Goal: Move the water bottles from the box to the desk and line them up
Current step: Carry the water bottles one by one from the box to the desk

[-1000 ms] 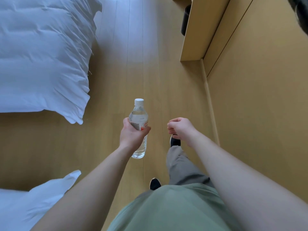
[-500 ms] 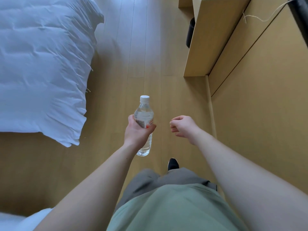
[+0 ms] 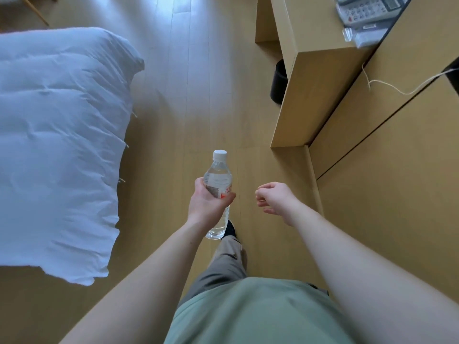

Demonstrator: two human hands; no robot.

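Furthest left lies the white bedding (image 3: 57, 150), well clear of the work. Next comes the left hand (image 3: 207, 203), wrapped around the middle of a water bottle (image 3: 218, 184), fingers curled over the label and thumb across the front. The bottle is carried in the air above the wooden floor (image 3: 173, 95), roughly upright, its white cap (image 3: 220, 154) pointing ahead and away from the body. To its right the right hand (image 3: 274, 201) hangs empty, fingers loosely curled and gripping nothing, forearm stretched forward alongside the cabinet front (image 3: 387, 219). The desk (image 3: 320, 53) sits ahead and to the right, its near corner well apart from the bottle, with a phone (image 3: 365, 9) at its far edge. The empty right hand is nearer the desk, so the left arm must probably swing the bottle forward and rightward to stand it there. No box is in view.
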